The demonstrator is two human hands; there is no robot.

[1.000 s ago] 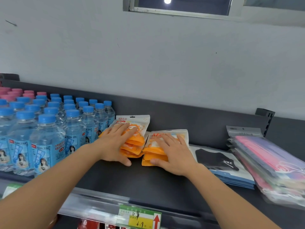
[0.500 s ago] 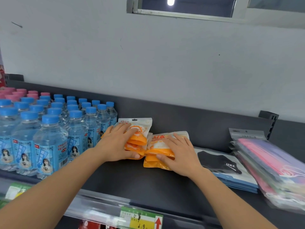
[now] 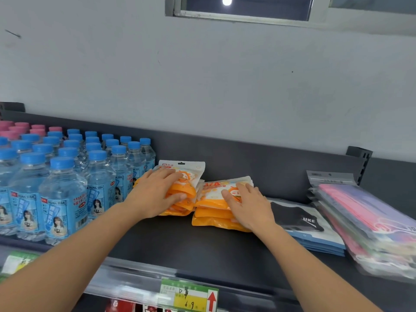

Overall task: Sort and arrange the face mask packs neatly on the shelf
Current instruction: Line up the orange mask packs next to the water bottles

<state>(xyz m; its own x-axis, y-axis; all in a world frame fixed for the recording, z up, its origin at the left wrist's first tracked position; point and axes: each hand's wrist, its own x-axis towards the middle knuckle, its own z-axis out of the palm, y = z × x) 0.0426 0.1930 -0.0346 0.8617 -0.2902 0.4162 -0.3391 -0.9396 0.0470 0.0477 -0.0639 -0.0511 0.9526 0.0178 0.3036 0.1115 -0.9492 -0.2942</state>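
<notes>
pressing l hand (image 3: 155,194) & r hand (image 3: 249,206) on orange packs (image 3: 213,218)

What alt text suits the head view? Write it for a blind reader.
A person's left hand and right hand each press flat on a stack of orange-and-white face mask packs on a dark grey shelf. Blue-capped clear water bottles stand left; black mask packs and pastel mask packs lie right.

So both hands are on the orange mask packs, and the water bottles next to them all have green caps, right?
Not quite. The head view shows the left hand and right hand flat on the orange mask packs, but the water bottles beside them have blue caps, with a few pink caps at the far back left. None are green.
</notes>
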